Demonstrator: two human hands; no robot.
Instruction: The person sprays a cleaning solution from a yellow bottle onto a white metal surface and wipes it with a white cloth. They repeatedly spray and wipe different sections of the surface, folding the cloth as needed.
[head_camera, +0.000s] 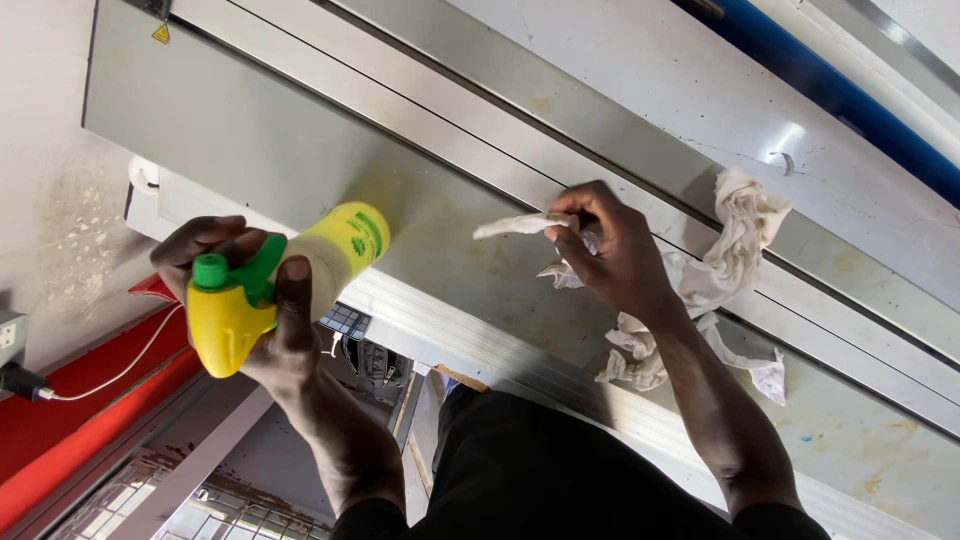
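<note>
My left hand grips a yellow spray bottle with a green trigger and nozzle, held against a grey metal panel. The bottle's body points up and to the right along the panel. My right hand pinches a white rag and presses part of it onto the same grey surface. The rest of the rag trails loosely behind my wrist, bunched and crumpled. Faint yellowish stains show on the metal around both hands.
A blue strip runs along the upper right. A red beam and a white cable with a plug lie at the lower left. Ribbed pale metal rails run beneath the panel. A small yellow warning sticker sits top left.
</note>
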